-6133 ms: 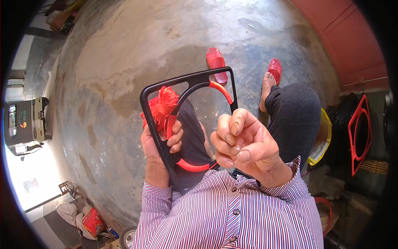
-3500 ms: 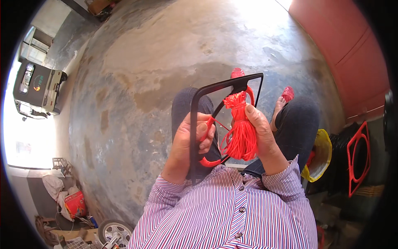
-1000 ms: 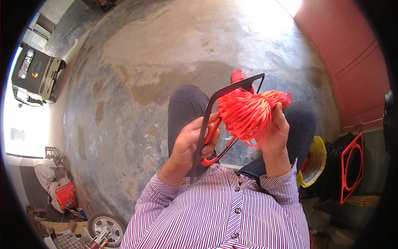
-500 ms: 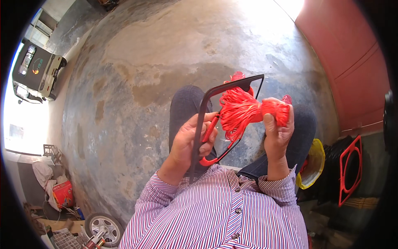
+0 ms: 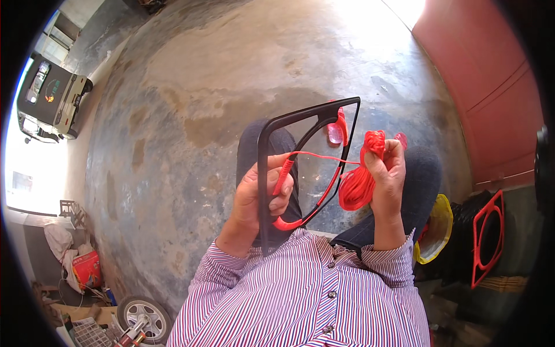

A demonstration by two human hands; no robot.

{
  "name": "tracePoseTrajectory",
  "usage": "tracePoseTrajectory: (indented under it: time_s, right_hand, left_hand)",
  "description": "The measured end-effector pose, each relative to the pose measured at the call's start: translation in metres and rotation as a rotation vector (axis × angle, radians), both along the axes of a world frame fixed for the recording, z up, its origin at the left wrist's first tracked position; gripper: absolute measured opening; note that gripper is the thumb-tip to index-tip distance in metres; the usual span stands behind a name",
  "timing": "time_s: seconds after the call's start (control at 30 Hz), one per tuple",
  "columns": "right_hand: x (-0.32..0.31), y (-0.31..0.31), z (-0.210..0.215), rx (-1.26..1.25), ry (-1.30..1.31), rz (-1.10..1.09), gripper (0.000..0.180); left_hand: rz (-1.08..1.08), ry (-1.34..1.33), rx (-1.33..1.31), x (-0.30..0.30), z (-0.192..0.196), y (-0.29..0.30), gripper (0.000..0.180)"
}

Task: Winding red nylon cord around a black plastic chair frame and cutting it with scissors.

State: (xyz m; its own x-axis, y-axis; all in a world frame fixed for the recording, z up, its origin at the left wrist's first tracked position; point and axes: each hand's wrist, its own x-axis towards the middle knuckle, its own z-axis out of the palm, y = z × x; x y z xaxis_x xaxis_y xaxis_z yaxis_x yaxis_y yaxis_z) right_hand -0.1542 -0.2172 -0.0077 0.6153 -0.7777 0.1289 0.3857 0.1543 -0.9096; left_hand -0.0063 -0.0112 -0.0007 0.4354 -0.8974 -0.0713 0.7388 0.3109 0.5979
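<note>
Dangling, looped red cord bundle [image 5: 356, 189]

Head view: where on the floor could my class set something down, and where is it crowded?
The widest bare floor lies between the dark vehicle and the black frame; another patch, beyond the red slippers, borders the red panel. Crowded: lower left, around the wheel and red package; right, around the yellow-rimmed bag and red frame.
</note>
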Motion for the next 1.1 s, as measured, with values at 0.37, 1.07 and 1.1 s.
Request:
tracePoseTrajectory:
  time_s: [0.37,1.07,1.1]
  right_hand:
    - [0.001,-0.005,-0.008,0.539,-0.652,0.677,0.044]
    - [0.031,0.039,-0.041,0.092,0.288,0.411,0.028]
    - [0.030,0.039,-0.038,0.108,0.281,0.420,0.027]
  left_hand:
    - [0.048,0.014,-0.007,0.008,-0.006,0.012,0.039]
    - [-0.168,-0.220,0.201,-0.019,0.035,0.000,0.055]
    - [-0.172,-0.213,0.192,-0.019,0.035,0.000,0.055]
